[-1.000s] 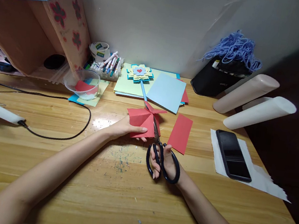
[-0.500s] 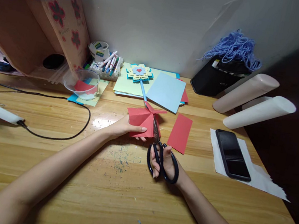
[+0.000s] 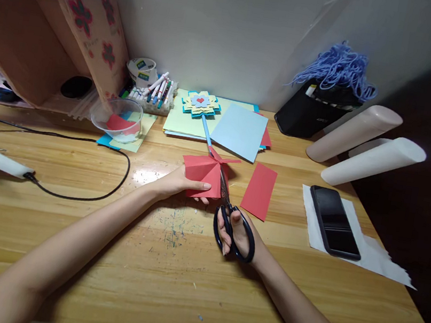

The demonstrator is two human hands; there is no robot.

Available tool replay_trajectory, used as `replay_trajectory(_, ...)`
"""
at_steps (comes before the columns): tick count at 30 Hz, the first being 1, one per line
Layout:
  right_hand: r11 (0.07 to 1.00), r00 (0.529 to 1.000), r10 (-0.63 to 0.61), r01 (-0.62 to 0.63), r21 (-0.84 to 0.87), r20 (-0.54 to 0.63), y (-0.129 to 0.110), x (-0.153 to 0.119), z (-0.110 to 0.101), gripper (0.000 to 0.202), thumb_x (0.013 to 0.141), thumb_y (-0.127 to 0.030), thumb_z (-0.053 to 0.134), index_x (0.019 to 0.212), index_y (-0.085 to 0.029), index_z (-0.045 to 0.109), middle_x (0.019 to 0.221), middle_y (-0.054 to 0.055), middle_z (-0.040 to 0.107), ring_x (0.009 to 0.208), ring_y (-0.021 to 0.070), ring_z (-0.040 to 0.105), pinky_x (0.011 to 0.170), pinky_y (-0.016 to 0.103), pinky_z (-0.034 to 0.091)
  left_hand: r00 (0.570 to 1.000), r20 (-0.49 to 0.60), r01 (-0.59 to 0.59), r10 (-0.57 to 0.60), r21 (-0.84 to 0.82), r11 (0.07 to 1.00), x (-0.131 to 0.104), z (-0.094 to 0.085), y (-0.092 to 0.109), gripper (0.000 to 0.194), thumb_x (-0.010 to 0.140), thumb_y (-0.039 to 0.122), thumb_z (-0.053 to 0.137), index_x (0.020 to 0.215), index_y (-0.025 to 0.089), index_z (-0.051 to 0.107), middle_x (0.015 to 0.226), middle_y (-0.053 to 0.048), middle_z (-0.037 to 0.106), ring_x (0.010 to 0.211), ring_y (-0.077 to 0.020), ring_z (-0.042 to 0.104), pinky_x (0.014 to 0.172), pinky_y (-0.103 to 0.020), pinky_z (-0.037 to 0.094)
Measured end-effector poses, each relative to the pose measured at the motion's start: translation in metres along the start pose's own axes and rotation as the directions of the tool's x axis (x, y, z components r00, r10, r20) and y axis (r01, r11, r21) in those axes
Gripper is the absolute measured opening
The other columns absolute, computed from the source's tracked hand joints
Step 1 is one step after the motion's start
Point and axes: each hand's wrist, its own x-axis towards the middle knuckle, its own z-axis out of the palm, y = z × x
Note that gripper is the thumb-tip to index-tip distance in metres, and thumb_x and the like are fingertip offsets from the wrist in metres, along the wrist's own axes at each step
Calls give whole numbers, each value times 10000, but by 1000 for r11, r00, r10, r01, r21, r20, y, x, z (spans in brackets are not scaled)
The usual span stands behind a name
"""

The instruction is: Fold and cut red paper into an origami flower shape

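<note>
My left hand point(image 3: 186, 183) pinches a folded sheet of red paper point(image 3: 202, 171), thumb on top and fingers beneath. Black-handled scissors point(image 3: 228, 206) are gripped in my right hand point(image 3: 240, 230), its fingers through the loops. Their blades point away from me and lie at the right part of the red paper, near its creased centre. Narrow red flaps stick out at the far end of the sheet. Just beyond them lies a paper flower point(image 3: 201, 103) with a blue stem. To the right, a separate red paper rectangle point(image 3: 259, 191) rests flat on the table.
Behind my hands lie stacked coloured sheets, a light blue one point(image 3: 240, 131) on top. Markers point(image 3: 160, 91) and a clear plastic bowl point(image 3: 117, 119) stand left of them. A white glue gun point(image 3: 1, 159) with a black cord is far left; a phone point(image 3: 335, 221) and white rolls point(image 3: 373, 162) are right.
The scissor handles have drawn slightly closer together as my right hand closes. My left hand still holds the red paper in nearly the same place.
</note>
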Motion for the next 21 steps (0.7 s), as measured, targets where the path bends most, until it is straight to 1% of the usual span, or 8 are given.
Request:
replay_trajectory(5,1000,1000,13,-13,-9,-28,-1,2,0,706,505,-879,455,629,-185,449,316,-85,392,234,71,390,266,168,305,1000,-27,-5,5,9,1000,0,0,-2,242,713,213,711,902,91,622,793,-113,662,607,-146,634,580,-256,524)
replay_trajectory(9,999,999,34,-34,-1,-38,-4,1,1,695,487,-872,482,613,-189,441,305,-88,388,225,69,375,257,168,300,1000,-27,-9,10,18,1000,-1,2,0,233,727,223,698,891,82,613,788,-112,654,636,-138,621,566,-228,503)
replay_trajectory(12,999,998,35,-35,-2,-51,-7,-1,2,700,473,-876,483,613,-191,436,311,-88,393,231,68,379,259,166,303,998,-35,-42,44,56,998,0,2,1,237,734,241,690,876,69,612,768,-114,648,630,-135,609,545,-214,483)
replay_trajectory(15,1000,998,9,-10,-3,-59,-7,-2,1,706,493,-885,452,625,-191,437,324,-88,393,242,67,381,269,166,307,993,-84,-78,80,34,996,2,0,-1,247,731,242,691,897,74,619,779,-107,652,618,-124,604,556,-219,488)
replay_trajectory(18,999,999,-32,31,-23,-32,-3,-3,-2,713,522,-891,407,651,-191,442,344,-90,386,262,69,387,290,169,316,986,-142,-95,91,-22,995,6,-1,-3,309,722,247,699,978,92,623,873,-121,674,704,-159,641,628,-255,513)
replay_trajectory(21,998,996,-59,61,-30,66,1,-5,-4,742,535,-902,350,703,-188,462,396,-77,413,310,78,415,335,187,341,968,-222,-135,118,-59,989,8,-2,-4,368,724,258,699,1053,116,614,1005,-138,673,840,-198,658,732,-298,524)
